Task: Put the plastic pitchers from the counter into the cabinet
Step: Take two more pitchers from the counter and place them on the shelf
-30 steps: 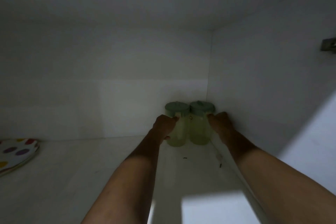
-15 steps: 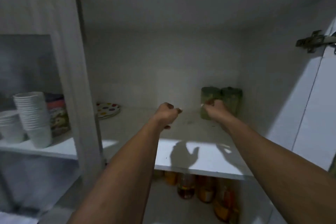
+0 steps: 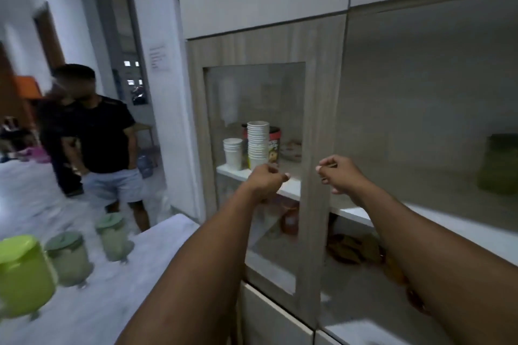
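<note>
Two pale green plastic pitchers with darker lids stand on the white counter (image 3: pixel 117 300) at lower left, one (image 3: pixel 68 258) nearer and one (image 3: pixel 113 235) farther. A bright lime green container (image 3: pixel 23 274) sits at the far left edge. Another green pitcher (image 3: pixel 499 165) stands blurred on the open cabinet's shelf (image 3: pixel 448 221) at far right. My left hand (image 3: pixel 266 179) and right hand (image 3: pixel 337 173) are raised in front of the cabinet, both loosely curled with nothing in them, apart from every pitcher.
A wood-framed glass door (image 3: pixel 316 176) stands between my hands. Behind it are stacks of white cups (image 3: pixel 258 143) and a can. A person in a black shirt (image 3: pixel 98 134) stands beyond the counter. Jars sit on the lower shelf (image 3: pixel 353 249).
My hands let go of the two pitchers deep in the cabinet and drew back. The view swung left, bringing the counter and its pitchers into sight.
</note>
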A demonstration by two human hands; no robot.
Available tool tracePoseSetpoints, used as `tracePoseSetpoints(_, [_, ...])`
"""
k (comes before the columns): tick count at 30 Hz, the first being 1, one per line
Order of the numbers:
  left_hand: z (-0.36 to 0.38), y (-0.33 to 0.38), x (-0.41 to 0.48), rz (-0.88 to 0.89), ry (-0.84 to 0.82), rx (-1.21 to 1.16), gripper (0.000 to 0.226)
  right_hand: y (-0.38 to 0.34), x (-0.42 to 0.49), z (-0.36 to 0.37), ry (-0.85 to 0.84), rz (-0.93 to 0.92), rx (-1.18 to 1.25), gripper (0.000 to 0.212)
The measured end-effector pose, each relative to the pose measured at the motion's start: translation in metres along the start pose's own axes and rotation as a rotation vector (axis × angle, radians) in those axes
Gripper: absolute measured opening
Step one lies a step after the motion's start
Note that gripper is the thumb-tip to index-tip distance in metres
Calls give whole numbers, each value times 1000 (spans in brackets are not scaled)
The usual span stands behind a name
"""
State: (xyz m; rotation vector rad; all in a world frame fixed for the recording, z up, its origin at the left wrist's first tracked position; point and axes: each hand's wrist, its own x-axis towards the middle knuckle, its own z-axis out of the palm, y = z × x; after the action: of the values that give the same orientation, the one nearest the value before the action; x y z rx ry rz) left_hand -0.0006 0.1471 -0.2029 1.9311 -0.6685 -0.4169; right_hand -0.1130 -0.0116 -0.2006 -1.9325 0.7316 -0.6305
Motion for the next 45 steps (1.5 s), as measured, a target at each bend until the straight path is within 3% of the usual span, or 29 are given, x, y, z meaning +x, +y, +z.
tracePoseSetpoints(11, [-333, -202, -64, -307, 352, 22, 35, -116, -42, 356, -416, -73, 63, 20])
tracePoseSetpoints(16, [-417, -285, -83, -448, 456, -22, 15, -126, -59, 470, -557, -32, 39, 20])
tracePoseSetpoints(25, [-437, -418, -21, -597, 504, -72, 25, -91, 7, 610, -653, 106, -12, 15])
tracePoseSetpoints(27, [-437, -446, 3, -636, 522, -75, 17, -75, 30, 645, -672, 146, -25, 18])
tracePoseSetpoints(30, [-436, -485, 40, -719, 558, -119, 49, -52, 64, 692, -712, 228, -71, 34])
tracePoseSetpoints(32, [-435, -505, 63, -784, 598, -152, 58, -42, 83, 717, -733, 290, -78, 34])
tracePoseSetpoints(40, [-423, -541, 115, -870, 706, -154, 57, -20, 124, 789, -809, 391, -141, 63])
tracePoseSetpoints(45, [-428, -554, 129, -868, 734, -254, 40, -8, 129, 809, -822, 428, -96, 60])
